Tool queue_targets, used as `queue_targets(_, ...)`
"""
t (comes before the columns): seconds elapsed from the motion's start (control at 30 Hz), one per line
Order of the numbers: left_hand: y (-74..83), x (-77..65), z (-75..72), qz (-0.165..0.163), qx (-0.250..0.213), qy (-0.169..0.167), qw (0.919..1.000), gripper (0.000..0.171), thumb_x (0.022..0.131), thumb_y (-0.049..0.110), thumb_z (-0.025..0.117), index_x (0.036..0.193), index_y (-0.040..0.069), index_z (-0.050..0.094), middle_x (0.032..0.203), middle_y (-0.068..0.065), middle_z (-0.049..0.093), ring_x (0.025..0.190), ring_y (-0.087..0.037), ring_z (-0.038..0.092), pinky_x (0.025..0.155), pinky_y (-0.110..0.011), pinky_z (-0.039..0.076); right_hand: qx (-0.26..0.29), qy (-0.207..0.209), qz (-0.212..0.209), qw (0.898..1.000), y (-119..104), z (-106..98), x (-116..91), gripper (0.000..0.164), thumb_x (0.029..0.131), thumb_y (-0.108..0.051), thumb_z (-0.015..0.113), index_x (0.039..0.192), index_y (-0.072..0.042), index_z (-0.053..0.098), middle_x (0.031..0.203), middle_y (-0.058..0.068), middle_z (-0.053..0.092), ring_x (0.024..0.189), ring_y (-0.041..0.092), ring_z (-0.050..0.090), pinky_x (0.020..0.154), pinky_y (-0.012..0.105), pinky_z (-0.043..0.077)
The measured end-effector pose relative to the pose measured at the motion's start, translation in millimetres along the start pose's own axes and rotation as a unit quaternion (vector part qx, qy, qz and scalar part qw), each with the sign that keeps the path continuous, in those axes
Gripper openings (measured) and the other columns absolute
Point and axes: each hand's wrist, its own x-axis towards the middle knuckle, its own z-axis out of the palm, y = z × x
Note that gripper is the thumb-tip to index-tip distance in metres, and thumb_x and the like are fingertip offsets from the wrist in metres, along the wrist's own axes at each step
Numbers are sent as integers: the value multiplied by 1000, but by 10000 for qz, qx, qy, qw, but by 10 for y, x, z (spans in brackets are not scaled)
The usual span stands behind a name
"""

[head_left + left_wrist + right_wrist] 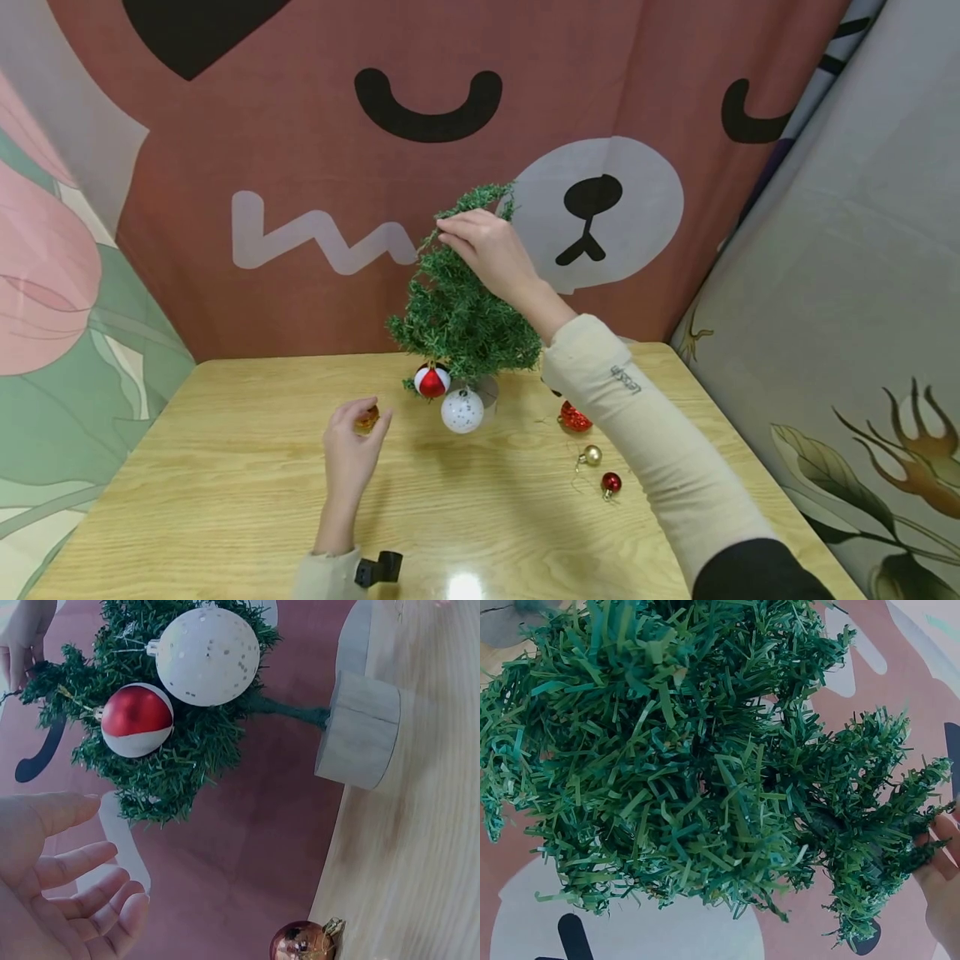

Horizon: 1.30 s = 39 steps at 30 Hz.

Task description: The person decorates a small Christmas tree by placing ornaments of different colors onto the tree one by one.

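A small artificial Christmas tree [465, 321] stands on its pale round base [360, 729]. My right hand [491, 254] is up beside the treetop, its thumb and fingertips pinching the end of a thin green branch [926, 851]. Low on the front of the tree hang a red-and-white ball [432, 382] and a larger white speckled ball [462, 412]. My left hand [351, 450] is held over the table left of the tree, fingers loosely bent with nothing between them. Past its fingers lies a shiny copper-gold ball [300, 943], partly hidden by the hand in the head view.
To the right of the tree on the wooden table [247, 467] lie a red glittery ornament [575, 417], a small gold ball [592, 455] and a small dark red ball [611, 482]. My right sleeve [645, 433] passes close over them. A printed curtain [315, 308] hangs behind the table.
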Motion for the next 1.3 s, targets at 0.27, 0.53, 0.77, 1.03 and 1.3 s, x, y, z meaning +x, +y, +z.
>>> queue_targets(0.27, -138, 4, -67, 54, -30, 141, 9999, 23, 77, 6, 70, 95, -8, 64, 99, -22, 58, 87, -34, 55, 70, -42, 47, 179, 31, 100, 9998, 4, 19, 10, 24, 86, -12, 59, 106, -1, 66, 99, 11, 65, 94, 21, 58, 81, 26, 45)
queue_targets(0.53, -268, 10, -106, 3, 45, 168, 9998, 19, 77, 3, 69, 93, -7, 64, 97, -22, 59, 86, -35, 55, 67, -40, 46, 326, 146, 95, 9993, 36, 37, 9, 22, 85, -11, 61, 103, -1, 67, 98, 12, 65, 92, 21, 59, 80, 24, 46)
queue_targets(0.77, -375, 30, -89, 132, -109, 137, 9998, 18, 76, -1, 68, 92, -7, 64, 93, -20, 59, 82, -30, 55, 57, -21, 47, 363, 149, 114, 9992, 43, 32, 2, 23, 84, -11, 62, 104, -1, 67, 97, 12, 65, 90, 21, 59, 78, 24, 47)
queue_targets(1.03, -497, 127, -69, 688, -404, 136, 9967, 18, 72, -7, 70, 89, -8, 65, 88, -18, 63, 78, -25, 57, 57, -22, 50, 387, 156, 115, 9991, 46, 7, 2, 23, 84, -11, 62, 104, 0, 66, 97, 12, 65, 91, 21, 59, 79, 25, 47)
queue_targets(1.3, -633, 242, -83, 633, -283, -315, 9971, 22, 72, -13, 66, 94, -11, 63, 93, -24, 61, 84, -37, 59, 63, -39, 52, 369, 113, 148, 9991, 51, -12, -1, 24, 84, -13, 62, 104, -1, 67, 97, 12, 65, 92, 20, 59, 79, 24, 46)
